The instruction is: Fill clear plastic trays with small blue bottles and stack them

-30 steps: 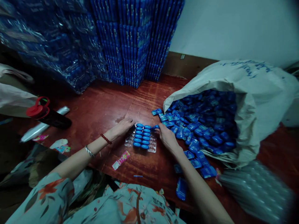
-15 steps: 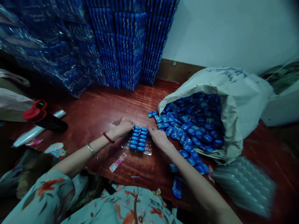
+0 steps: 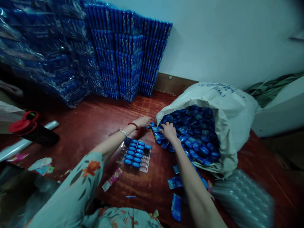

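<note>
A clear plastic tray (image 3: 144, 164) lies on the red-brown table, with rows of blue oval pieces (image 3: 136, 155) in it. Beyond the tray, my left hand (image 3: 143, 121) reaches to a small blue packet (image 3: 150, 125) at the edge of the pile; its fingertips are blurred, and whether they hold it cannot be made out. My right hand (image 3: 168, 130) is over the blue packets (image 3: 190, 142) spilling from a white sack (image 3: 228, 126). Its fingers are bent and spread apart on top of the packets.
Tall stacks of blue packs (image 3: 128, 63) stand at the back left. A black bottle with a red lid (image 3: 35, 129) is at the left, beside a clear plastic roll (image 3: 16, 148). Stacked clear trays (image 3: 244, 196) lie front right. A pink wrapper (image 3: 112, 179) lies near the front edge.
Both hands have moved from beside the tray to the blue packets at the sack's mouth. Another blue piece now shows at the tray's right side. The camera view has shifted.
</note>
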Available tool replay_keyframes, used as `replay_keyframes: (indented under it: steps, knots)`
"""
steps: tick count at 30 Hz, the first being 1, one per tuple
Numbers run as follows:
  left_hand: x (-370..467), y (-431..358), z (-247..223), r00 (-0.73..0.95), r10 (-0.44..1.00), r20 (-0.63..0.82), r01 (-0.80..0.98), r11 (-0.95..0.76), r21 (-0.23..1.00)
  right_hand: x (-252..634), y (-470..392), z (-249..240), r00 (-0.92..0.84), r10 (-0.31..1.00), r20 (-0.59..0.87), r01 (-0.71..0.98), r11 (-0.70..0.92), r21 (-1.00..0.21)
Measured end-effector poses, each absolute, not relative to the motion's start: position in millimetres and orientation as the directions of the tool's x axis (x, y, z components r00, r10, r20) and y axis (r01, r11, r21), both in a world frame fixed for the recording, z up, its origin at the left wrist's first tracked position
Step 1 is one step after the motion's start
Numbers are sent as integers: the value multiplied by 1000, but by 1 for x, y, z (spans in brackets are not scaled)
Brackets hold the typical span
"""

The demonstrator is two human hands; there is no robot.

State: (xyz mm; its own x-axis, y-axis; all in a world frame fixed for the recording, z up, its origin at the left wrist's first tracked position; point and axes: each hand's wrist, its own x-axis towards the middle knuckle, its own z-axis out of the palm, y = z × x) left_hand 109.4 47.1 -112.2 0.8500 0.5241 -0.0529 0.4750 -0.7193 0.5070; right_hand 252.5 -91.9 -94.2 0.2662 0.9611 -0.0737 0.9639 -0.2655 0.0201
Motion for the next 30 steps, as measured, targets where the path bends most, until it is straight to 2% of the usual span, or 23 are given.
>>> replay_keyframes:
  steps: [4, 7, 13, 17, 20, 22, 26, 28, 30]
  knots:
    - [139, 48, -129, 828, 539, -150, 535, -684, 496, 254, -90, -101, 214, 967, -140, 977, -211, 37]
    - [135, 46, -133, 823, 543, -170, 540, -652, 532, 248, -105, -112, 188, 971, -145, 982, -186, 31]
    - [88, 46, -122, 751, 660, -36, 516, -552, 655, 238, -121, -141, 273, 961, -39, 961, -274, -30]
    - [23, 38, -105, 621, 780, 76, 503, -471, 724, 235, -120, -155, 368, 922, 121, 907, -327, -265]
    - [-37, 8, -100, 404, 889, 214, 373, -374, 849, 233, -130, -159, 390, 888, 242, 835, -231, -499]
    - [-70, -23, -105, 260, 933, 248, 293, -321, 901, 232, -145, -157, 432, 856, 284, 742, -158, -652]
    - [-94, -80, -133, 134, 973, 186, 237, -214, 948, 226, -186, -145, 616, 736, 280, 482, -72, -873]
    - [-88, -94, -149, 155, 976, 155, 242, -189, 952, 220, -206, -140, 676, 705, 216, 355, -55, -933]
    - [-80, -96, -161, 225, 958, 181, 255, -237, 937, 213, -224, -138, 684, 718, 128, 249, -65, -966]
